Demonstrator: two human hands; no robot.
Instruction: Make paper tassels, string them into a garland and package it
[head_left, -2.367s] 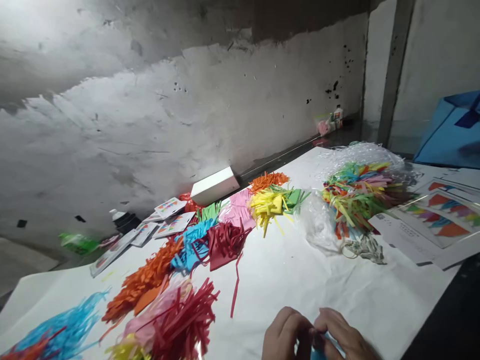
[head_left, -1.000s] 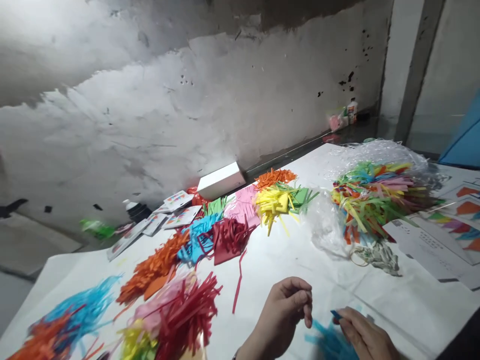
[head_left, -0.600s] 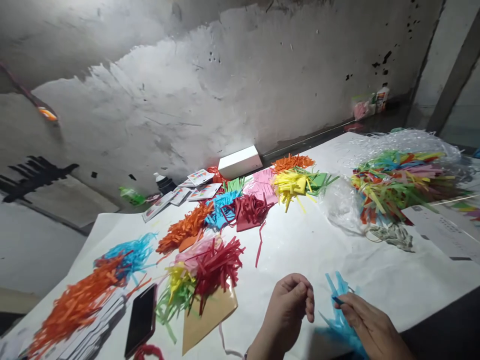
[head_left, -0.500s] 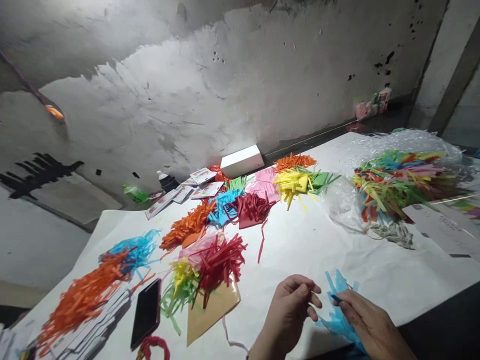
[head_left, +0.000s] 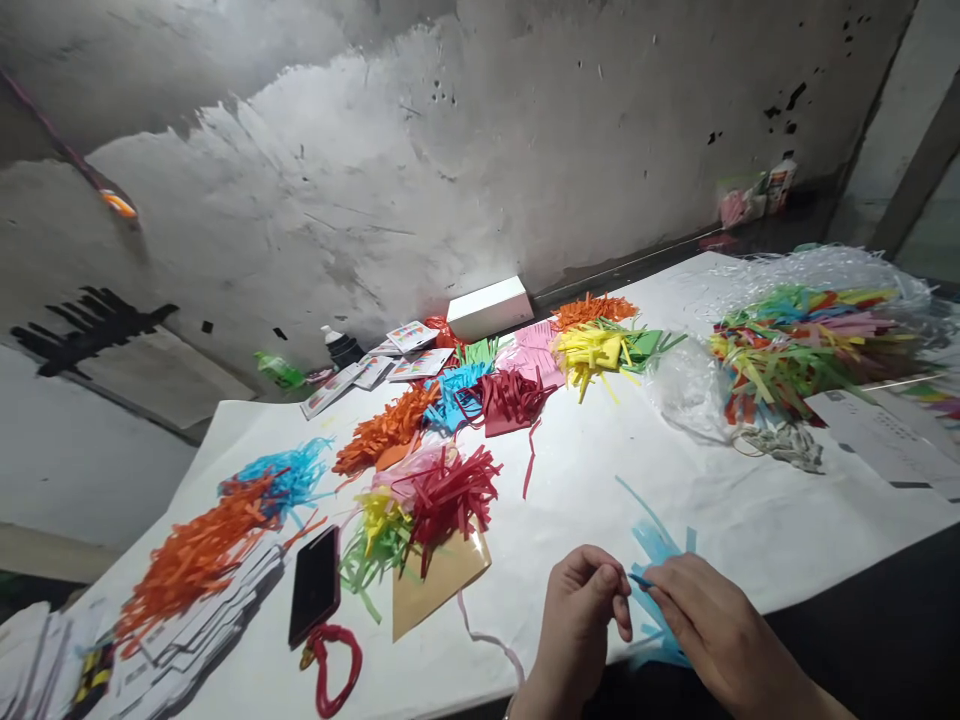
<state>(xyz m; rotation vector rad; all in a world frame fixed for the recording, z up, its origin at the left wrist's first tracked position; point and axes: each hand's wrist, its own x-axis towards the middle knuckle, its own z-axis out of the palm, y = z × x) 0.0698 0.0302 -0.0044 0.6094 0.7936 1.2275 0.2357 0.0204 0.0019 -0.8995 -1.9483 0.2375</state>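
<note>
Down at the near edge of the white paper-covered table [head_left: 600,480], the right hand [head_left: 705,630] pinches the folded end of a blue fringed paper piece [head_left: 656,560] between thumb and forefinger, its cut strips fanning up and away from the fingers over the table's white cover. Just beside it, the left hand [head_left: 581,620] is curled with thumb and fingertips drawn together close to the same blue end; whether it actually grips the paper or only touches it cannot be told. Left of the hands lies a tan paper triangle [head_left: 439,585], partly under a bunch of red fringe [head_left: 450,495] and yellow-green fringe [head_left: 375,535]. A black phone [head_left: 315,585] rests further left, with a red loop of cord [head_left: 334,670] just in front of it, and beyond that an orange fringe heap [head_left: 195,555] and a blue fringe heap [head_left: 289,475] over a stack of printed cards [head_left: 202,630]. Toward the wall sit more piles: orange [head_left: 386,430], blue [head_left: 457,395], dark red [head_left: 510,395], pink [head_left: 536,345] and yellow [head_left: 592,355], with a white box [head_left: 489,305] behind them. On the right, a clear plastic bag [head_left: 810,280] holds a mixed bundle of coloured strips [head_left: 795,355], and printed sheets [head_left: 877,440] lie near the table's right edge.
</note>
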